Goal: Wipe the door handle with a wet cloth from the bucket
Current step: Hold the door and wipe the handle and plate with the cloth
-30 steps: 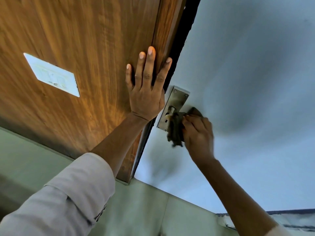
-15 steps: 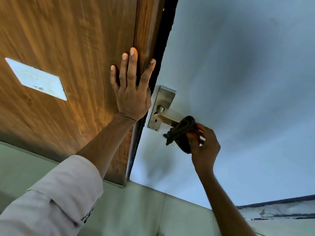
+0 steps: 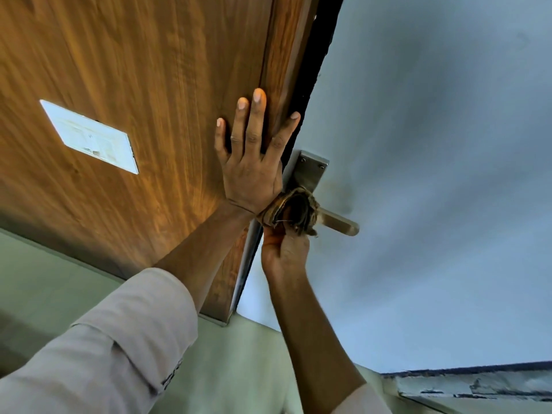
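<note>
A metal lever door handle sticks out from a steel backplate on a pale grey-blue door. A dark brown cloth is bunched around the inner part of the lever, close to the backplate. My right hand grips the cloth from below, shut on it. The lever's free end shows bare to the right of the cloth. My left hand lies flat with fingers spread on the wooden panel beside the door's edge. No bucket is in view.
A white rectangular plate is fixed to the wooden panel at the left. A dark gap runs between panel and door. Pale green tiled floor lies below. A worn ledge shows at bottom right.
My right hand has slid the cloth along the lever from its outer end back to the backplate, uncovering the lever's tip. My left hand stays pressed on the wood.
</note>
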